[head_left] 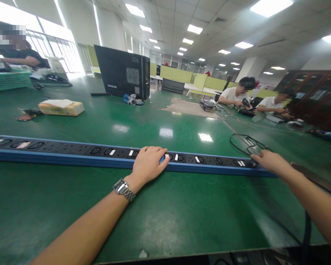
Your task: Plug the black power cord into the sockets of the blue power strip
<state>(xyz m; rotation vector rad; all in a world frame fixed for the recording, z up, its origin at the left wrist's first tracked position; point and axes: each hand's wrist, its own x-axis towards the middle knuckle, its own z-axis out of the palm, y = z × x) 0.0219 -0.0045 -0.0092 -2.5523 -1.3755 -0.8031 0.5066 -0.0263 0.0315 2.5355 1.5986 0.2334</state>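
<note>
Across the green counter (pixel 71 206) the long blue power strip (pixel 71 156) lies flat, and everything else sits relative to it. Our left hand (pixel 149 163) rests palm-down on its middle, fingers spread over the sockets, not closed around anything. Our right hand (pixel 270 162) presses its right end, fingers flat and open, just where a black cable (pixel 245 143) coils off behind the strip. A tissue box (pixel 62 107) and a black computer case (pixel 124 73) stand well behind it. We judge the risk to be slippage: the strip is long and the counter glossy, so uneven pressure could swing the far left end or tug the cable.
</note>
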